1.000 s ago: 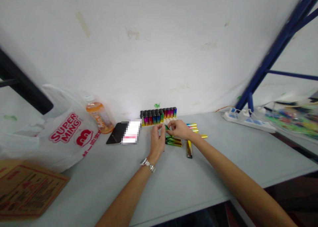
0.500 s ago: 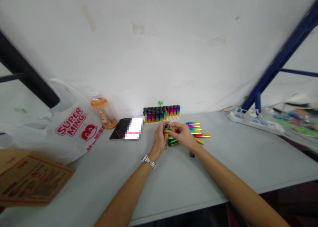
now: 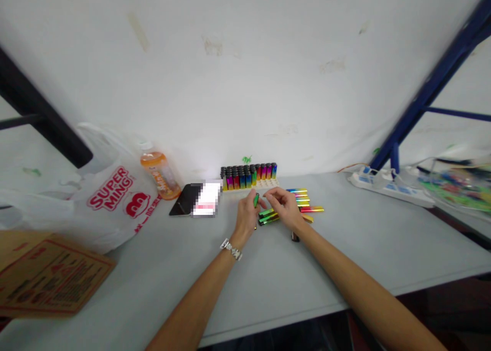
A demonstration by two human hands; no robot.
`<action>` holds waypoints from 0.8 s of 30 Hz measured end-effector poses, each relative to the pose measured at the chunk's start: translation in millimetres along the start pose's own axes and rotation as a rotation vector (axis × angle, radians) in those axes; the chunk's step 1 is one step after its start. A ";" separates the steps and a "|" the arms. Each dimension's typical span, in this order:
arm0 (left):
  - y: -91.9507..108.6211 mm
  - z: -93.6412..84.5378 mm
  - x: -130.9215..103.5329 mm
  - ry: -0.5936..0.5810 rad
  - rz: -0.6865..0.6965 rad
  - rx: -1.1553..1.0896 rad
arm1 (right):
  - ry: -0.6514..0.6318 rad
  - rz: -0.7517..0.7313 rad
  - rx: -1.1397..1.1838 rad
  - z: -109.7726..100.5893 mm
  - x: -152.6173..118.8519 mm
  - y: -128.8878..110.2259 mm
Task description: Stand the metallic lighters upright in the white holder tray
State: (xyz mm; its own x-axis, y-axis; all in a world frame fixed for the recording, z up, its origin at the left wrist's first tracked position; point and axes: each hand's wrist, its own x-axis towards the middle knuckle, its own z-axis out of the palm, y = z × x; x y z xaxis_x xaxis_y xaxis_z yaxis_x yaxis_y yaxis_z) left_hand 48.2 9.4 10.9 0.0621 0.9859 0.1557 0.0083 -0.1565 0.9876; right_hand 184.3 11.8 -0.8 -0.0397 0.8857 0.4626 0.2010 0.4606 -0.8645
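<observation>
My left hand (image 3: pixel 246 213) is closed around a shiny green-and-gold lighter (image 3: pixel 256 200), which stands tilted with its top showing above the fingers. Just right of it, my right hand (image 3: pixel 284 205) has its thumb and forefinger drawn together in a pinch, a little apart from the lighter; what they hold, if anything, is too small to make out. Under and beside the right hand lie several metallic rainbow lighter bodies (image 3: pixel 303 198) and a few green ones (image 3: pixel 268 218). Behind both hands, a white rack (image 3: pixel 273 184) bears rows of upright black-topped lighters (image 3: pixel 245 176).
A phone (image 3: pixel 187 199) with a bright screen lies left of the rack. Further left stand an orange drink bottle (image 3: pixel 159 174), a white plastic bag (image 3: pixel 111 202) and a cardboard box (image 3: pixel 53 279). At right are a power strip (image 3: pixel 391 188) and a blue frame post (image 3: pixel 425 85).
The right hand has drawn slightly away from the lighter in the left hand. The lighter now leans and sits lower in the left fingers.
</observation>
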 end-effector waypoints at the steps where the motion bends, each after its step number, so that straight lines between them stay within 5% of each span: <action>1: 1.0 0.3 -0.8 0.001 0.001 0.003 | -0.011 0.004 -0.003 0.1 -0.2 0.6; 14: -21.9 3.8 8.1 0.086 0.074 0.072 | -0.044 0.026 -0.017 2.3 -0.1 8.8; 24: -20.2 3.6 8.2 0.086 0.045 0.068 | -0.053 0.058 -0.016 3.3 0.2 7.4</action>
State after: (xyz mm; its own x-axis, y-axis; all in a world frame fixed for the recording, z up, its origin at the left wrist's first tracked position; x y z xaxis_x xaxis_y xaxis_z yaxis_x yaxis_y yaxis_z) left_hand 52.1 20.4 -7.9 -0.0215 0.9787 0.2039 0.0748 -0.2018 0.9766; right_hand 182.5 15.6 -7.8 -0.0790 0.9127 0.4008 0.2197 0.4081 -0.8861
